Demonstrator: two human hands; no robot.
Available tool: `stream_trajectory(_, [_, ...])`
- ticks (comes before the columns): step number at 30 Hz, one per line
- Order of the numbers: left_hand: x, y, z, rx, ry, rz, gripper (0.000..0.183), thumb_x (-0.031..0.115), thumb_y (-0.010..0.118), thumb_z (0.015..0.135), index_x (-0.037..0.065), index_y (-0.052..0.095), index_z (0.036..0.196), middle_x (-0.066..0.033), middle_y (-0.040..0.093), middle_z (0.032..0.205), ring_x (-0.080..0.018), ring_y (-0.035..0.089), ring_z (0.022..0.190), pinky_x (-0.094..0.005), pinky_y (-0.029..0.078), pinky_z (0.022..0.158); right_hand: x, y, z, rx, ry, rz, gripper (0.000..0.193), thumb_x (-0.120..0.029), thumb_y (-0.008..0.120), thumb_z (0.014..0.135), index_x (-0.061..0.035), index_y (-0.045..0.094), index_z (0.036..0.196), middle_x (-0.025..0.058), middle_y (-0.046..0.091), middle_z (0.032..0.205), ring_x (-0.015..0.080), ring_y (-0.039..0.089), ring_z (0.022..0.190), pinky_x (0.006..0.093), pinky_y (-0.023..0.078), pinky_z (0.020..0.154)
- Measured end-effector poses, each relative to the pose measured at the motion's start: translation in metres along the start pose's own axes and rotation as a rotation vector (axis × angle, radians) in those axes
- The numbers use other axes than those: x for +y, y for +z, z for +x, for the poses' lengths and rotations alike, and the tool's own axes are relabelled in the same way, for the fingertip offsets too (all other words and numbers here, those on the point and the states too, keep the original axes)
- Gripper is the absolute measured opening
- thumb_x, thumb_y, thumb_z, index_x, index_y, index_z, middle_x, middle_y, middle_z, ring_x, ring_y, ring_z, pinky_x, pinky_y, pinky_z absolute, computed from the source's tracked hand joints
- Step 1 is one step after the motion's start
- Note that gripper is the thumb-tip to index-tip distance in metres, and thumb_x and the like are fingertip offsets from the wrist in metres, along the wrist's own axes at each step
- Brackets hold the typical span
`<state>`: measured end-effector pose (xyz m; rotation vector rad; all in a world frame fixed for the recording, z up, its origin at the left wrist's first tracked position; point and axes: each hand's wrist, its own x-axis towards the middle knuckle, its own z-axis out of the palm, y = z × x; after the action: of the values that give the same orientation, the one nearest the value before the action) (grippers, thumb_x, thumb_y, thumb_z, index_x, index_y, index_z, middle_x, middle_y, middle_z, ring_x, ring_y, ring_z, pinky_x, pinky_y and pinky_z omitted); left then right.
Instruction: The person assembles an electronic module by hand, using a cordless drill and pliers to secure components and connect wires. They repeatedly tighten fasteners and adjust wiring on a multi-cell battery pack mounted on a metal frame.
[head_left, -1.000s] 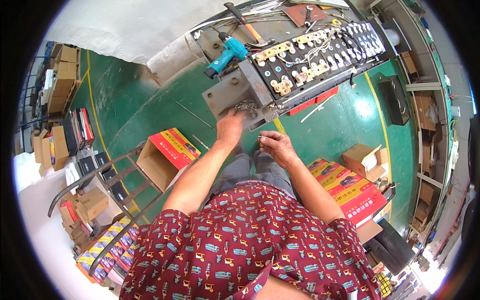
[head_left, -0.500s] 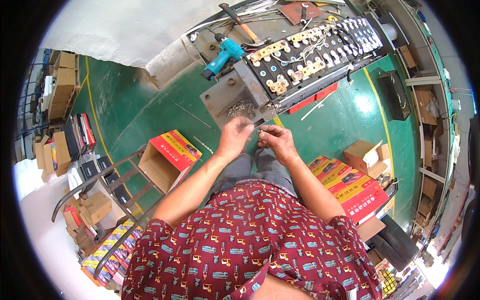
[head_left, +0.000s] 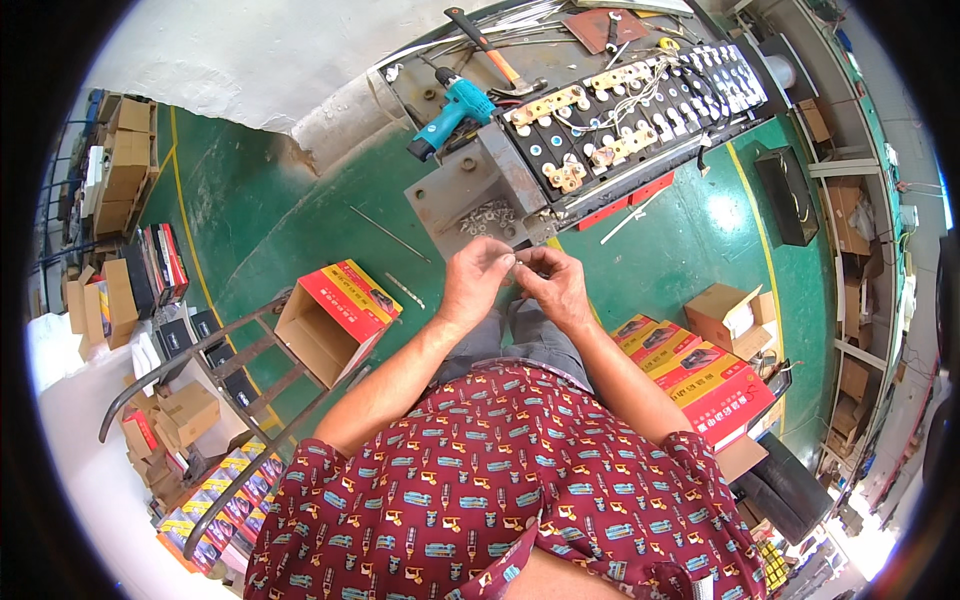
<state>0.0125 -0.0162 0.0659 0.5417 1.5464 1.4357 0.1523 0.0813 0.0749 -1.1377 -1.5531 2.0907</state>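
Observation:
My left hand (head_left: 476, 285) and my right hand (head_left: 557, 287) meet in front of my body, fingertips nearly touching. A small metal fastener (head_left: 518, 263), perhaps a bolt, is pinched in my right fingertips; its exact kind is too small to make out. The left thumb and finger are closed against it, and they hide whether they hold a second piece. Just beyond the hands, loose nuts, washers and bolts (head_left: 490, 217) lie heaped on a grey metal plate (head_left: 432, 197). Past that stands a black battery pack (head_left: 548, 140) with copper bars and white-ringed terminals.
A teal cordless drill (head_left: 458, 110) and an orange-handled hammer (head_left: 490, 50) lie on the bench. An open red-and-yellow carton (head_left: 345, 310) sits on a hand truck (head_left: 215, 365) at left. More red-and-yellow cartons (head_left: 690, 370) stand at right. Thin rods (head_left: 390, 235) lie on the green floor.
My hands have come together: the left hand moved right until its fingertips met the fastener in the right hand. The view has shifted slightly.

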Motion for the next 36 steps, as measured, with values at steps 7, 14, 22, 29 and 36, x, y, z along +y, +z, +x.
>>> stream_trajectory(7, [-0.004,0.0,0.002,0.015,-0.101,-0.149,0.01,0.009,0.064,0.101,0.001,0.06,0.104,-0.0024,0.067,0.09,-0.0094,0.067,0.082,-0.0269,0.06,0.075,0.001,0.007,0.0,0.12,-0.258,-0.307,0.019,-0.01,0.079,0.086,0.0017,0.076,0.1,0.0115,0.074,0.085,0.0177,0.068,0.072,0.0301,0.054,0.067])
stream_trajectory(14, [-0.003,-0.002,-0.002,0.013,-0.118,-0.072,0.009,0.007,0.064,0.1,0.0,0.059,0.104,-0.0035,0.068,0.09,-0.0094,0.067,0.081,-0.0277,0.06,0.074,-0.004,0.016,-0.003,0.14,-0.121,-0.331,0.015,-0.008,0.078,0.085,-0.0033,0.077,0.099,0.017,0.075,0.092,0.0235,0.073,0.085,0.0366,0.056,0.072])
stream_trajectory(22, [-0.001,-0.016,0.001,-0.037,-0.332,-0.28,0.011,0.012,0.067,0.1,0.004,0.061,0.106,-0.0028,0.069,0.097,-0.0115,0.069,0.086,-0.027,0.061,0.074,-0.006,0.012,-0.001,0.064,-0.324,-0.603,0.016,-0.017,0.077,0.086,-0.0054,0.076,0.098,0.015,0.071,0.088,0.0325,0.069,0.079,0.0412,0.055,0.071])
stream_trajectory(29, [0.003,-0.026,0.001,-0.114,-0.385,-0.347,0.014,0.016,0.068,0.101,0.006,0.061,0.107,-0.0033,0.068,0.1,-0.0112,0.068,0.089,-0.0264,0.061,0.076,-0.011,0.01,0.001,0.028,-0.477,-0.707,0.014,-0.015,0.076,0.086,-0.0066,0.076,0.097,0.0135,0.069,0.085,0.035,0.068,0.08,0.0424,0.054,0.069])
stream_trajectory(36, [0.003,-0.029,0.005,-0.154,-0.383,-0.372,0.013,0.015,0.067,0.101,0.006,0.061,0.108,-0.0038,0.068,0.102,-0.0121,0.068,0.09,-0.0279,0.062,0.078,-0.012,0.013,0.0,0.033,-0.18,-0.463,0.016,-0.012,0.078,0.086,-0.0036,0.077,0.099,0.0136,0.074,0.089,0.024,0.072,0.077,0.0342,0.055,0.069])
